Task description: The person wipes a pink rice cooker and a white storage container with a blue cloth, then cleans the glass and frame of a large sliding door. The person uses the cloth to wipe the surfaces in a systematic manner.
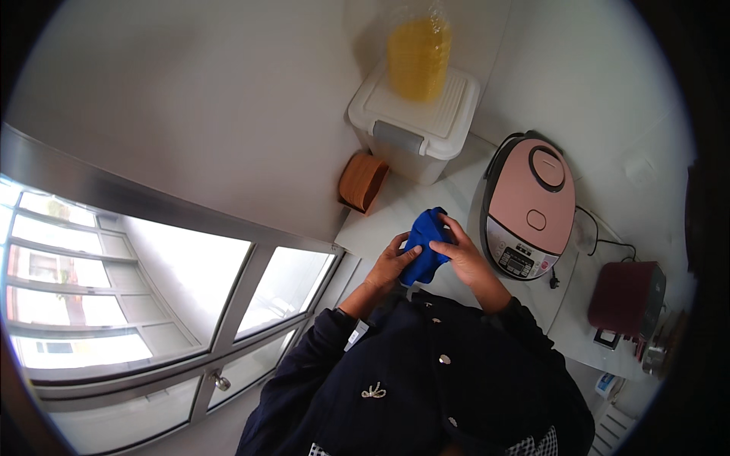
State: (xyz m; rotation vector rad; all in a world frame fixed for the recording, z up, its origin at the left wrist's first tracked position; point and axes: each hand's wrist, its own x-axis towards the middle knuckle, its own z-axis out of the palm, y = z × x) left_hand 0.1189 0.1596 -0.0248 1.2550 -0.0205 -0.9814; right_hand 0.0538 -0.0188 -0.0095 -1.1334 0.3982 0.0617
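Observation:
Between my two hands is a crumpled blue cloth [424, 239], held above the near part of a pale marble-patterned counter [393, 225]. My left hand [390, 265] grips its left side, thumb on top. On the other side, my right hand [465, 253] pinches the cloth with its thumb in front and fingers behind the upper edge. A pink rice cooker [530, 211] stands on the counter just right of my right hand, lid down. Beyond my hands a brown wooden holder [363, 181] sits against the wall.
A white lidded storage box [410, 134] with a grey latch bears a large bottle of yellow oil [420, 60]. A dark red toaster [626, 296] stands far right. The cooker's black cord and plug [554, 279] lie on the counter. Metal-framed windows [228, 296] line the left.

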